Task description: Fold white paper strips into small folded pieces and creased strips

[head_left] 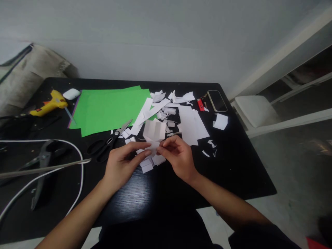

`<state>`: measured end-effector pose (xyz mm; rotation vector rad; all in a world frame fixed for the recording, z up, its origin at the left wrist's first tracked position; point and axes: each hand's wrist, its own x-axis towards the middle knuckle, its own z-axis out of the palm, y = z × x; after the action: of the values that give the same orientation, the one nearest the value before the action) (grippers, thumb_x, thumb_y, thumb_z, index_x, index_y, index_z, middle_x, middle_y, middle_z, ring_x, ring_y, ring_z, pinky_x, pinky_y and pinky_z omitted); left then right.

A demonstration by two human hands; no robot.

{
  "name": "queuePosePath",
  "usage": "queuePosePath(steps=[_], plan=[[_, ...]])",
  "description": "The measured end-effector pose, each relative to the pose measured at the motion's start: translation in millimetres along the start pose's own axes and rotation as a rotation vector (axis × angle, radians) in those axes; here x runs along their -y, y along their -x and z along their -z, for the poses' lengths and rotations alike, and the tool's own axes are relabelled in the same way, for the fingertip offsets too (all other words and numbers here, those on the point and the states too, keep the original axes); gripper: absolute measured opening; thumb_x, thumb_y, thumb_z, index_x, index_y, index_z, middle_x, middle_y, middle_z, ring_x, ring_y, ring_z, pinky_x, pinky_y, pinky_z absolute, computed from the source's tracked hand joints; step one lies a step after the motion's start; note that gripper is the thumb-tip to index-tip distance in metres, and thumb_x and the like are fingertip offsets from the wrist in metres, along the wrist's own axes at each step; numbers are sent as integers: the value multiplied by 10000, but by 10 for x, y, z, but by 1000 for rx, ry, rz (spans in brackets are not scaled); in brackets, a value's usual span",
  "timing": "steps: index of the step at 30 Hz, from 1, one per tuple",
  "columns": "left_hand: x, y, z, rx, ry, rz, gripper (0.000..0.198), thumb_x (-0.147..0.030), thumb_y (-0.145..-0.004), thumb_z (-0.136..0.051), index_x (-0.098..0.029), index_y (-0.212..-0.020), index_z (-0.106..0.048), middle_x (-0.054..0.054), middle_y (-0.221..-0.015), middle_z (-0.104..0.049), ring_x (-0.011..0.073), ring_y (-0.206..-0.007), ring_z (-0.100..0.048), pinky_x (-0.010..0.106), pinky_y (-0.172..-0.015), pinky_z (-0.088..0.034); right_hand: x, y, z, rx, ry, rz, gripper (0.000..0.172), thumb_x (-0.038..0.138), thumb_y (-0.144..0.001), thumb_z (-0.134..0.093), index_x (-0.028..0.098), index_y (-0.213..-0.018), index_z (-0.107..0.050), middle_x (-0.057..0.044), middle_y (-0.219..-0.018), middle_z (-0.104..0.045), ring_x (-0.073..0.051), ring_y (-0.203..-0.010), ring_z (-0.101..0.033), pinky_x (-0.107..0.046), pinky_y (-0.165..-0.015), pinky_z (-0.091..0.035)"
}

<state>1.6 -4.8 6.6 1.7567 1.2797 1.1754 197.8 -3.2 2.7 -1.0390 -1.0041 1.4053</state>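
Both my hands meet over the front of the table, around a small white piece of paper (154, 148). My left hand (127, 157) pinches its left side between thumb and fingers. On the other side, the fingers of my right hand (178, 155) close on its right edge. Just beyond the fingertips stands a folded white paper piece (155, 130); whether it joins the held one I cannot tell. Cut white paper pieces (147, 166) lie beneath the hands. Black-handled scissors (110, 140) rest left of them, blades pointing away.
Green sheets (111, 109) cover the back left, near a yellow glue gun (53, 103) and a white case (71, 94). White strips and scraps (169, 111) spread across the middle. A phone (217, 100), a red object (200, 104) and a paper cube (221, 121) lie right. A white cable (82, 173) loops left.
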Motion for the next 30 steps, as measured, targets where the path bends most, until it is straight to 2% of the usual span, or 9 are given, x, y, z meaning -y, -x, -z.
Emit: queuePosePath(steps=[3, 6, 14, 22, 26, 30], plan=[[-5, 1, 4, -13, 37, 15, 106, -235, -884, -798, -263, -985, -809, -25, -908, -825, 132, -788, -768, 214, -732, -613, 8, 6, 11, 10, 73, 88, 199, 313, -799, -868, 217, -861, -705, -1, -857, -722, -154, -774, -726, -323, -804, -643], [-3, 11, 5, -43, 14, -17, 118, -236, -863, -821, -273, -975, -809, -32, -899, -826, 126, -753, -763, 200, -671, -601, 6, 5, 22, 19, 102, 141, 108, 259, -831, -836, 232, -890, -750, -9, -892, -748, -159, -823, -737, -321, -828, -648], [44, 22, 0, -51, -75, -189, 179, -185, -888, -793, -263, -1050, -795, -20, -953, -835, 133, -788, -786, 212, -709, -626, -63, 13, 19, 69, 117, 167, 238, 183, -768, -880, 261, -976, -793, -5, -930, -776, -162, -853, -743, -314, -835, -648], [14, 13, -6, -6, -103, -284, 157, -123, -943, -709, -215, -1059, -761, 27, -951, -800, 152, -835, -759, 269, -746, -615, -26, 30, 19, 52, 218, 227, 121, 189, -822, -847, 258, -914, -811, -17, -908, -771, -171, -861, -732, -306, -788, -611], [16, 39, -45, -42, -137, -245, 179, -117, -940, -708, -205, -1094, -720, 29, -967, -781, 142, -850, -743, 259, -768, -608, -16, 35, -2, 31, 196, 165, 71, 238, -825, -841, 240, -875, -790, -16, -875, -740, -166, -824, -716, -297, -748, -602], [44, 63, -81, -44, -71, -151, 252, -145, -912, -738, -210, -1138, -646, 27, -1015, -743, 143, -901, -723, 268, -827, -608, 8, 2, 0, 7, 121, 2, 155, 336, -815, -847, 217, -860, -758, -5, -795, -732, -157, -715, -706, -305, -717, -612]])
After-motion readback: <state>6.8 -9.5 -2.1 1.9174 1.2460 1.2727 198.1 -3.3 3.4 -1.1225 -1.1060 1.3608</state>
